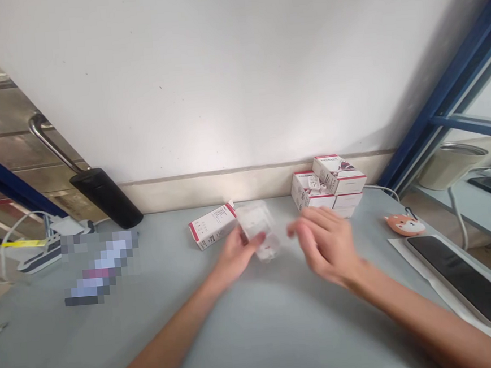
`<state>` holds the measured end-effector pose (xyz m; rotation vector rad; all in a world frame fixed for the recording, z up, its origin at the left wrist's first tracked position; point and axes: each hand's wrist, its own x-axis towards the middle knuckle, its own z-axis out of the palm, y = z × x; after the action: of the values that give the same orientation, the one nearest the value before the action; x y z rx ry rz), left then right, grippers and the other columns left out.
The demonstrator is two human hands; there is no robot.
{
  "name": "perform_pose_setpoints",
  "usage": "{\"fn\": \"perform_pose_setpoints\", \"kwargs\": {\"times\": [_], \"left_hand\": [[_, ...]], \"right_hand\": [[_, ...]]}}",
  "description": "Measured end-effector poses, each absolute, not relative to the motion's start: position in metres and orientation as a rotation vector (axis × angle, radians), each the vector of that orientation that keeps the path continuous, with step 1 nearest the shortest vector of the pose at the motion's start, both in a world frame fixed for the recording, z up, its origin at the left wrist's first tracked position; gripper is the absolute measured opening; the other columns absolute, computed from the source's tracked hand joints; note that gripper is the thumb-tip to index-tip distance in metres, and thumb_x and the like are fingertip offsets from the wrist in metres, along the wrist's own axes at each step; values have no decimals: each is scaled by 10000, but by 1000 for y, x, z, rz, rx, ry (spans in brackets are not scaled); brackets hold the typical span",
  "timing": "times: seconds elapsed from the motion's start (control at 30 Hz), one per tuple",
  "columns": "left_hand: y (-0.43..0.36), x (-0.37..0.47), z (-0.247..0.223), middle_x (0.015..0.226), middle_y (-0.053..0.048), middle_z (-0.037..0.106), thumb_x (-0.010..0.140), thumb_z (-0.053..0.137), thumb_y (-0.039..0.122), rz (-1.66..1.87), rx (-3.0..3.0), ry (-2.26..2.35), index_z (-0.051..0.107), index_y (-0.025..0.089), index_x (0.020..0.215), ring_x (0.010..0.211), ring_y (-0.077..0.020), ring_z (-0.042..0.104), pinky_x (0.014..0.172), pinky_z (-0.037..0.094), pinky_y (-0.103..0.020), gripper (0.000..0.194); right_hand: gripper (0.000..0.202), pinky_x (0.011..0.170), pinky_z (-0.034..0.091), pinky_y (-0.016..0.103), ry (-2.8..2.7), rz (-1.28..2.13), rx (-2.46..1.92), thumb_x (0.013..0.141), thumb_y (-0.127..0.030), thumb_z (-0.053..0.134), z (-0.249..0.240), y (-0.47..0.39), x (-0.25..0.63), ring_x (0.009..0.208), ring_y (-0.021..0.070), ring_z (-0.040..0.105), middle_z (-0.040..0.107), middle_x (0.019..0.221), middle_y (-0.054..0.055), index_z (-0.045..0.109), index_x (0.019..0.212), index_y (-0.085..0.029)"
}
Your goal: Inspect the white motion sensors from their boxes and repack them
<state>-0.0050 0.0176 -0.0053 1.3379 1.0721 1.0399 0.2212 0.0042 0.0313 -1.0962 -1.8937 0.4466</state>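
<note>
My left hand (234, 258) grips a clear plastic package (257, 228) with whitish contents that I cannot make out, its thumb lying across the front. Just right of it, my right hand (326, 243) is raised and slightly blurred, apart from the package. Its fingers are curled in; whatever they may hold is hidden. Behind my left hand lies a white and red printed carton (213, 226), on its side and touching or nearly touching the package. Beyond my right hand are several similar cartons (340, 176), stacked together against the wall.
At the left stand a black cylinder with a metal handle (106, 198), a pixelated device (103, 269) and a power strip (57, 250). To the right are an orange animal-faced pouch (405, 224) and a dark phone-like slab (465, 280). A white wall (220, 84) closes the back.
</note>
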Motion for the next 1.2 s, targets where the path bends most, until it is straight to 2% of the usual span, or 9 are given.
{"fn": "perform_pose_setpoints", "kwargs": {"times": [0.23, 0.43, 0.53, 0.63, 0.73, 0.9, 0.97, 1.07, 1.2], "left_hand": [[16, -2, 3, 1537, -98, 600, 1019, 593, 527, 1063, 872, 827, 525, 277, 1440, 1432, -304, 563, 1169, 503, -472, 494], [14, 0, 1, 1575, -81, 574, 1015, 639, 472, 1072, 678, 800, 511, 295, 1495, 1480, -314, 517, 1202, 471, -482, 527], [12, 1, 4, 1569, -82, 581, 1021, 643, 460, 1117, 617, 775, 503, 297, 1523, 1489, -310, 506, 1225, 442, -484, 546], [9, 3, 6, 1580, -65, 571, 1026, 647, 434, 1144, 631, 774, 450, 351, 1573, 1496, -306, 499, 1226, 432, -500, 588], [7, 5, 4, 1570, -71, 581, 1021, 666, 396, 1162, 672, 779, 414, 355, 1599, 1498, -306, 496, 1220, 430, -499, 632], [4, 8, 3, 1485, -100, 647, 1007, 692, 370, 1132, 706, 762, 401, 318, 1606, 1430, -335, 561, 1173, 461, -517, 669], [4, 8, 4, 1487, -92, 646, 1012, 686, 361, 1133, 711, 754, 401, 332, 1600, 1417, -329, 574, 1174, 462, -517, 655], [5, 9, 6, 1487, -98, 645, 992, 715, 312, 1138, 730, 775, 407, 326, 1588, 1397, -330, 594, 1169, 471, -522, 671], [6, 9, 10, 1453, -114, 664, 969, 742, 300, 1137, 828, 800, 405, 306, 1582, 1376, -340, 610, 1150, 485, -529, 700]], "right_hand": [[424, 794, 495, 340, -1653, 1409, -1040, 1060, -640, 465, -11, 9, 199, 828, 185, 608, 639, 895, -1, 541, 1221, -255], [424, 632, 393, 296, -1571, 1290, -1137, 1035, -602, 522, -16, 16, 203, 643, 145, 479, 510, 681, -35, 553, 849, -222], [381, 642, 418, 302, -1475, 1281, -1164, 1023, -599, 539, -15, 19, 207, 671, 162, 515, 537, 719, -26, 616, 984, -227], [387, 761, 486, 326, -1341, 1345, -1080, 1041, -633, 495, -15, 15, 209, 865, 194, 612, 637, 1008, 17, 573, 1187, -283], [374, 832, 497, 332, -1343, 1442, -1014, 1039, -651, 510, -15, 6, 206, 969, 194, 619, 628, 1210, 18, 506, 1221, -324], [414, 673, 414, 286, -1419, 1422, -1060, 1002, -635, 609, -19, 2, 198, 730, 151, 527, 582, 779, -25, 530, 917, -238], [430, 681, 420, 290, -1372, 1381, -1040, 991, -622, 637, -21, 5, 198, 711, 147, 533, 588, 746, -24, 510, 869, -229], [447, 690, 435, 298, -1239, 1370, -992, 932, -609, 729, -21, 10, 199, 695, 153, 564, 643, 745, -32, 464, 938, -248], [609, 738, 449, 320, -1051, 1481, -1036, 851, -562, 833, -15, 11, 203, 722, 177, 579, 679, 760, -42, 468, 1247, -276]]}}
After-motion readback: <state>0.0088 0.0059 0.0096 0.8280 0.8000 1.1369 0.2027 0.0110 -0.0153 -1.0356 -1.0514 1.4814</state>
